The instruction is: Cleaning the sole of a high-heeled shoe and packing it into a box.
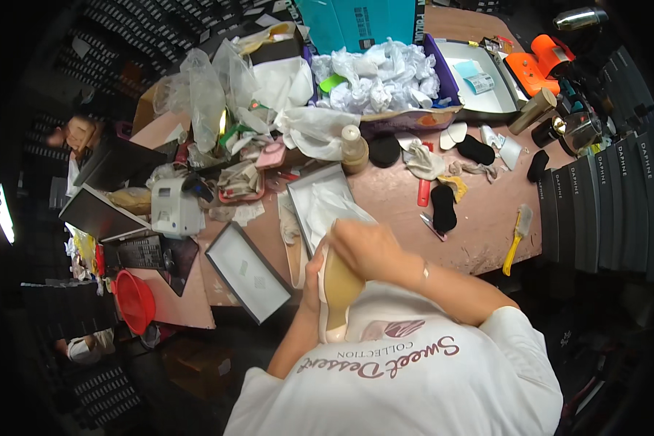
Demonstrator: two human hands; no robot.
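Close in front of my chest, a pale shoe (pixel 340 287) stands on end with its tan sole showing. My left hand (pixel 312 283) is closed around its left edge. At its upper end my right hand (pixel 365 248) is curled with bent fingers; what they pinch, if anything, is hidden. Just beyond lies a grey open shoebox (pixel 318 177) with white tissue paper (pixel 334 207) in it. A second pale shoe (pixel 296 258) appears to lie left of my hands, partly covered. Farther left rests a grey-rimmed box lid (pixel 245 273).
A purple box (pixel 447 69) of crumpled white paper stands at the back. Black pads (pixel 443 208), a yellow-handled brush (pixel 517 240) and stacked dark shoeboxes (pixel 588 200) are on the right. Left are a white label printer (pixel 176 207), a keyboard (pixel 139 251) and a red basket (pixel 134 301).
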